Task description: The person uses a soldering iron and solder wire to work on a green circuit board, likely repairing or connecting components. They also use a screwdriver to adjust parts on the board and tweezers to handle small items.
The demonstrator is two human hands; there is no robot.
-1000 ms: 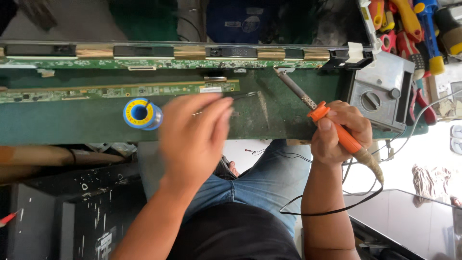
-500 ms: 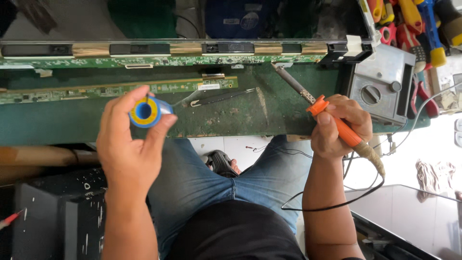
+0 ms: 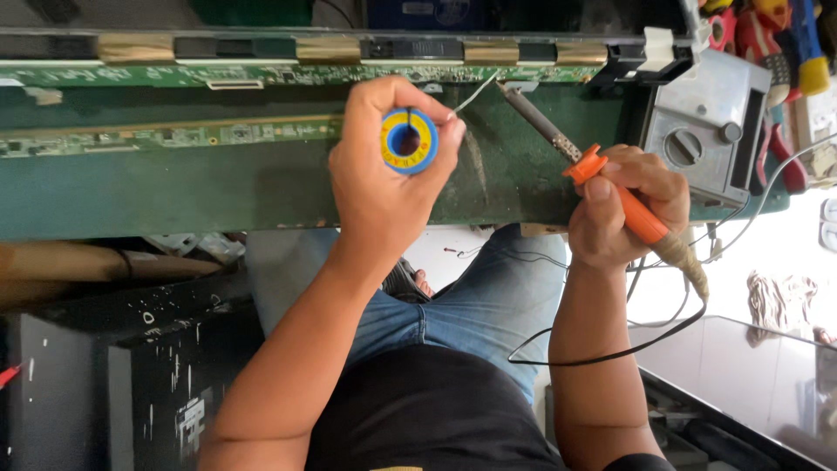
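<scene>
The left hand (image 3: 384, 187) is up over the green surface (image 3: 174, 192), fingers curled round a small solder spool (image 3: 408, 140) with a blue-and-yellow face, and a thin strand of solder wire (image 3: 475, 94) runs out from between the fingertips toward the far edge. Across from it, the right hand (image 3: 623, 205) is wrapped tight in a pen-like grip on the orange handle of the soldering iron (image 3: 593, 170), its dark metal tip angled up and left so that tip and wire end sit near each other, just beside the long green circuit strip (image 3: 261, 74). Risk here, as I judge it: the wire is long and unsupported, so a small wobble could let it touch the wrong spot on the strip, and the hot tip sits close to the left fingertips (a slip of either wrist could bring a burn). The iron's black cord (image 3: 610, 353) loops loose over the lap and could snag. Both forearms reach forward from the body, wrists bent slightly inward, the left raised off the surface. A grey metal box (image 3: 706, 131) sits just beside the right hand.
</scene>
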